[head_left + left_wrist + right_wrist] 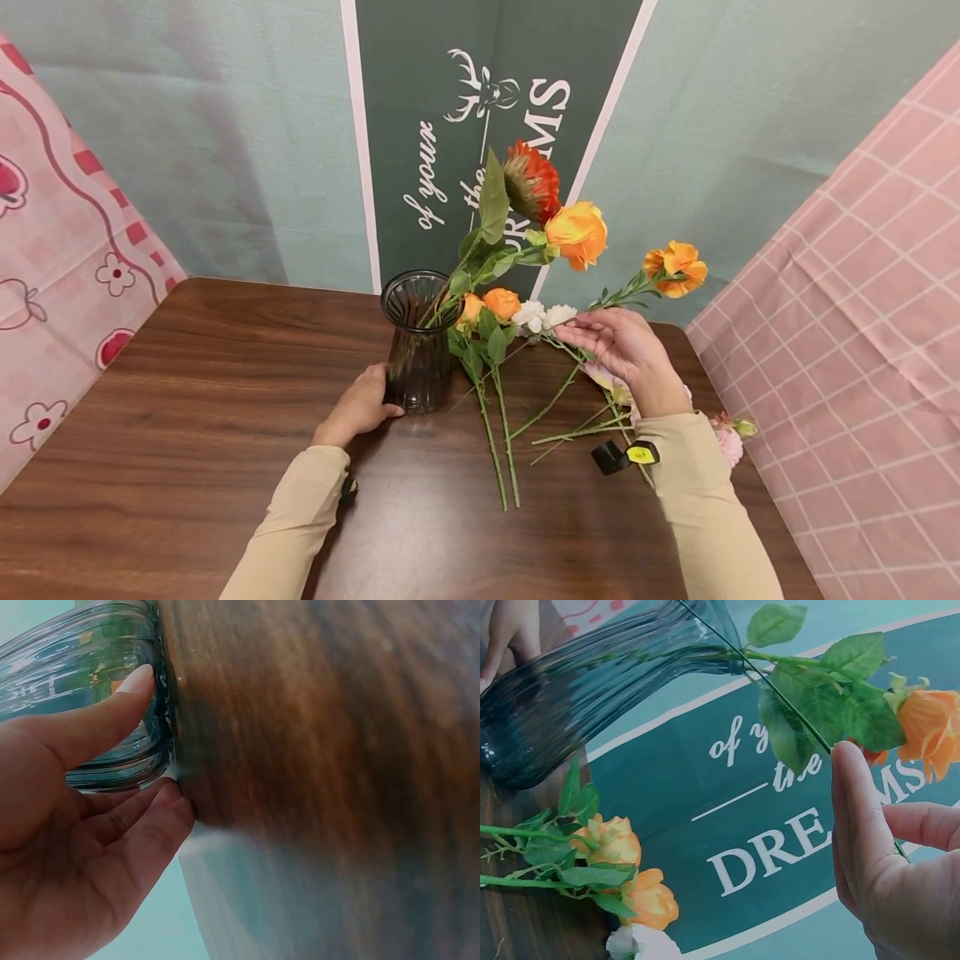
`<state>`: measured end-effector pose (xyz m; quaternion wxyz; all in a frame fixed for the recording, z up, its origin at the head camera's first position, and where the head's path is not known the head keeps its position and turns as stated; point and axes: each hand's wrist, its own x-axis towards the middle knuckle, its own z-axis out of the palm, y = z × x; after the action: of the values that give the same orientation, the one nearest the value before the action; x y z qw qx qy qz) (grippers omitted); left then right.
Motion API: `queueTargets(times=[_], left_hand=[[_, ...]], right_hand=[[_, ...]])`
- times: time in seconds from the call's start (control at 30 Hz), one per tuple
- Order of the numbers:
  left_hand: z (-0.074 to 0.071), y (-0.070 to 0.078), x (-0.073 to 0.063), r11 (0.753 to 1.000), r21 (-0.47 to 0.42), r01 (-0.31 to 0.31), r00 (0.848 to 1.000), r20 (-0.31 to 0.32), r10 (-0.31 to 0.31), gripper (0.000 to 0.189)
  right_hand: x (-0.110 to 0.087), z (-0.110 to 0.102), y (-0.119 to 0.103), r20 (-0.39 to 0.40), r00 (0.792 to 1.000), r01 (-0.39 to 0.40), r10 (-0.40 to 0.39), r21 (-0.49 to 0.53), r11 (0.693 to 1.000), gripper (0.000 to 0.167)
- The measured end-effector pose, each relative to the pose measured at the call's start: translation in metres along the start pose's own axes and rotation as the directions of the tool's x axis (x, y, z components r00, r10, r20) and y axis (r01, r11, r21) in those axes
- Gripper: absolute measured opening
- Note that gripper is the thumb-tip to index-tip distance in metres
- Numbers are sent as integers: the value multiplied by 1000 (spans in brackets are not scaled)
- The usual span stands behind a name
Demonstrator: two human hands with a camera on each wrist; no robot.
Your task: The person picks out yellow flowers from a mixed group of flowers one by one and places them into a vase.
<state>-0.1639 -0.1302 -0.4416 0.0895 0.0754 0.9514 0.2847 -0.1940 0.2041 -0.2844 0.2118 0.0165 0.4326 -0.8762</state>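
Note:
A dark, see-through glass vase [420, 367] stands upright on the table. My left hand [363, 404] grips it low down, the thumb [112, 724] on the side and the fingers around the base. From its mouth lean a red flower [534, 179] and an orange rose [579, 235], both tilted to the right. My right hand [618, 346] pinches a thin green stem [787, 709] between thumb and fingers. In the head view an orange ruffled flower [677, 268] sticks out beyond that hand. The stem's thin end crosses in front of the vase mouth in the right wrist view.
Two orange roses [501, 303] lie on the table [225, 400] right of the vase, stems toward me. White flowers [542, 318] lie beside them. Under my right forearm are loose stems [577, 433] and a pink flower [729, 443]. Printed cloth [300, 125] hangs behind the table.

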Motion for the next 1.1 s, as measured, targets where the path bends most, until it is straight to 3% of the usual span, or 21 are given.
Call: queueTargets(times=[0.33, 0.6, 0.97, 1.1], left_hand=[[-1, 1, -1, 1000, -4, 5, 1000, 1, -5, 72], [0, 1, -1, 1000, -15, 1, 1000, -6, -1, 72], [-2, 4, -2, 1000, -11, 21, 1000, 10, -21, 73], [-2, 4, -2, 1000, -9, 23, 1000, 8, -22, 72]], right_hand=[[2, 18, -12, -17, 999, 30, -29, 65, 997, 33], [4, 31, -20, -30, 994, 107, -104, 122, 987, 28], [7, 37, -23, -61, 987, 158, -149, 196, 968, 15], [8, 39, -21, -56, 982, 189, -182, 177, 966, 16]])
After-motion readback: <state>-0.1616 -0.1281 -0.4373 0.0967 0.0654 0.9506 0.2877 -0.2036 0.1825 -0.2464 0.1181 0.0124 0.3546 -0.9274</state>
